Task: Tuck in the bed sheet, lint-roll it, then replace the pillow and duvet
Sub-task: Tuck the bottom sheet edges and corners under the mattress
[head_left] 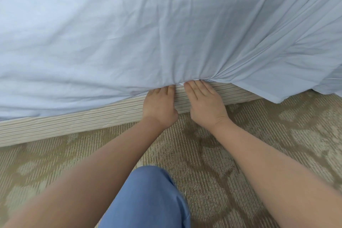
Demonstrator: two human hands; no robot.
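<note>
A pale blue bed sheet covers the mattress and fills the upper part of the view, creased and gathered toward the bed's edge. My left hand and my right hand lie side by side, palms down, against the light wooden bed frame. The straight fingers of both hands press into the gap between sheet and frame, and their tips are hidden under the fabric. To the right, a loose part of the sheet hangs over the frame toward the floor. No pillow, duvet or lint roller is in view.
Patterned beige carpet lies below the frame. My knee in blue trousers is at the bottom centre, close to the bed.
</note>
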